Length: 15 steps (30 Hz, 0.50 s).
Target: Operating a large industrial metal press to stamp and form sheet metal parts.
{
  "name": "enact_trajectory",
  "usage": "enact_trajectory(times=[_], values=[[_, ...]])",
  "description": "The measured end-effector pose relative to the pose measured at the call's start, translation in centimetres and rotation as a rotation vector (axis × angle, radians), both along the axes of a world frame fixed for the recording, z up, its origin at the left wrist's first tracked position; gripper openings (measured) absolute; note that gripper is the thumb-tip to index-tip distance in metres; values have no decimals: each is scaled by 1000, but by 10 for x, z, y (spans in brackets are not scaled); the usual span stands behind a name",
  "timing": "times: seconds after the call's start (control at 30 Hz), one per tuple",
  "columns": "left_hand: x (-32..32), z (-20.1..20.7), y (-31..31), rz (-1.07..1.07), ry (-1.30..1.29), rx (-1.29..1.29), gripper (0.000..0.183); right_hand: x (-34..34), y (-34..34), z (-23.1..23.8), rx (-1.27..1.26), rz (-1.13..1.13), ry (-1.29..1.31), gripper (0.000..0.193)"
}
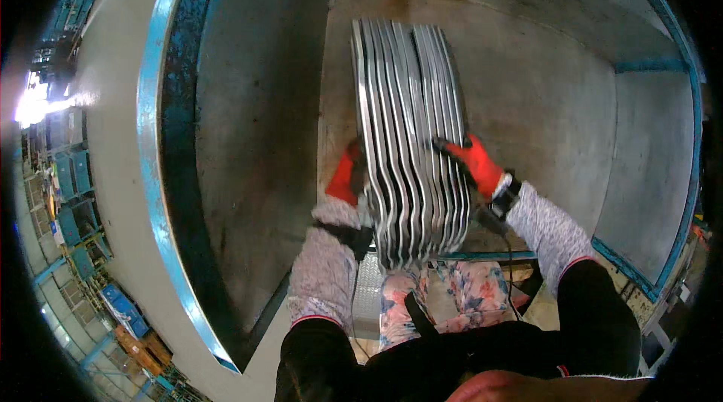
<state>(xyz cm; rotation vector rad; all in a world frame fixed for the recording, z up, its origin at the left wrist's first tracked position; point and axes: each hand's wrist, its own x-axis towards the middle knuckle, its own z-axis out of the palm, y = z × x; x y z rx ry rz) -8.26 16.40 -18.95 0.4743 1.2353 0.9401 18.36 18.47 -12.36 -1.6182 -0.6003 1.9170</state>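
Note:
A stack of long, shiny, bent metal strips (410, 123) is between my two hands, its strips side by side with their edges toward me. My left hand (345, 175), in a red and black glove, grips the stack's left side, and its fingertips are hidden behind the metal. On the opposite side my right hand (476, 162), gloved alike, presses against the stack with its dark fingertips over the outer strips. The stack's near end reaches over the front edge of a large metal bin (527, 93).
Worn blue edging (154, 153) frames the bin, whose walls rise at left, right and far side. Grey floor (113, 169) lies to the left, with blue racks and crates (75, 214) beyond. Floral cloth (482, 289) shows below the bin's near edge.

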Motion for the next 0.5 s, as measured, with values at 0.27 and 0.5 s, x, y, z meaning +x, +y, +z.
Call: enact_trajectory(times=[0.27, 0.5], values=[[-26, 80, 24, 20, 788, 474, 46, -24, 144, -36, 419, 220, -400, 62], [29, 106, -76, -80, 946, 581, 40, -68, 135, -7, 690, 277, -623, 75]])
